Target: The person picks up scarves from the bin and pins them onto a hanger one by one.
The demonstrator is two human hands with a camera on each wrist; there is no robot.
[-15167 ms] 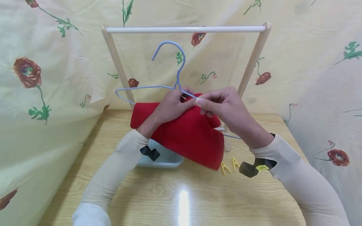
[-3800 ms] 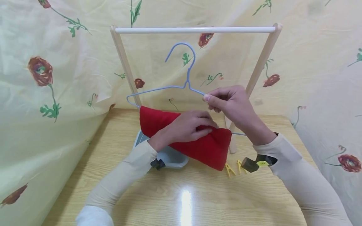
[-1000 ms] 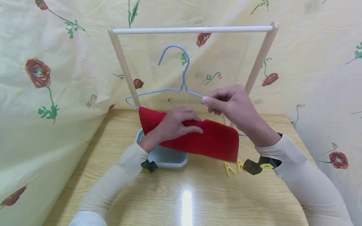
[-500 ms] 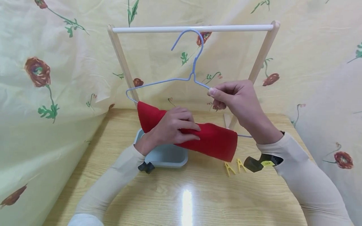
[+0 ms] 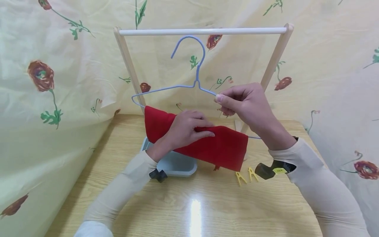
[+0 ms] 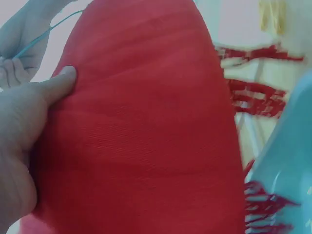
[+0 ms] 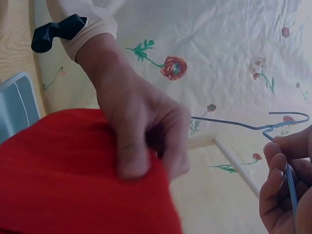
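Note:
A red scarf (image 5: 226,146) with fringed ends (image 6: 258,100) hangs folded over the lower bar of a blue wire hanger (image 5: 197,72). My left hand (image 5: 186,130) grips the scarf's upper edge near its middle, with the thumb on the near face, as the left wrist view also shows. Between thumb and fingers, my right hand (image 5: 247,102) pinches the hanger's right shoulder. The hanger is held in the air, its hook just below the rail and apart from it. Cloth and hand hide most of the lower bar.
Behind stands a wooden rack with a white rail (image 5: 237,31). A light blue plastic tub (image 5: 177,164) sits under the scarf's left part. Two yellow clothespins, one here (image 5: 241,178), lie on the wooden table (image 5: 154,204). A flowered cloth (image 5: 74,141) encloses the table.
My left hand has come down from near the hanger's neck to the scarf, which now lies smoother along the lower bar. In the last half second the hanger has dipped slightly and shifted left.

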